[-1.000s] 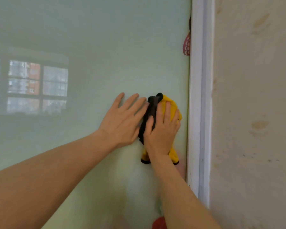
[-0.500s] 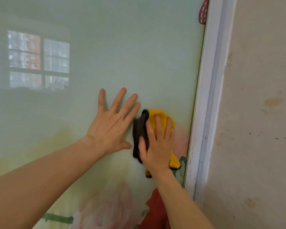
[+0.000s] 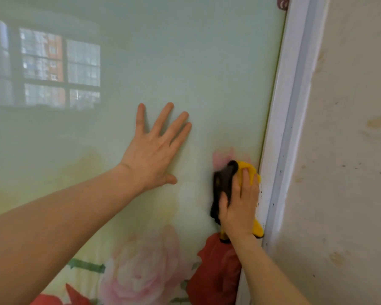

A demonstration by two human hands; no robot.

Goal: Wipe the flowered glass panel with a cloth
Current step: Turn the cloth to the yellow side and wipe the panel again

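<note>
- The flowered glass panel stands upright and fills most of the view: pale green above, with pink and red printed blooms along its lower part.
- The left hand lies flat against the glass, palm down on it, with all four fingers straight, spread and pointing up and slightly right. Its thumb juts out low to the right. It holds nothing.
- The left forearm runs in bare from the lower left corner and rises toward the wrist, so the arm is stretched well forward.
- The right hand presses the cloth against the panel, low at its right edge. Its fingers lie over the fabric, lightly bent, and the thumb rests on the dark fold at the left.
- The cloth is yellow with a black part bunched on its left side. Yellow shows above the fingertips and again below the heel of the hand.
- The cloth sits just beside the white frame, its right edge about touching it, between a faint pink flower above and a red flower below.
- The right forearm comes up from the bottom edge, steeply angled, with the wrist almost in line with the hand.
- The two hands are apart, the left one higher and further left.
- A window reflection shows in the glass at upper left.
- A stained beige wall lies to the right of the frame.
</note>
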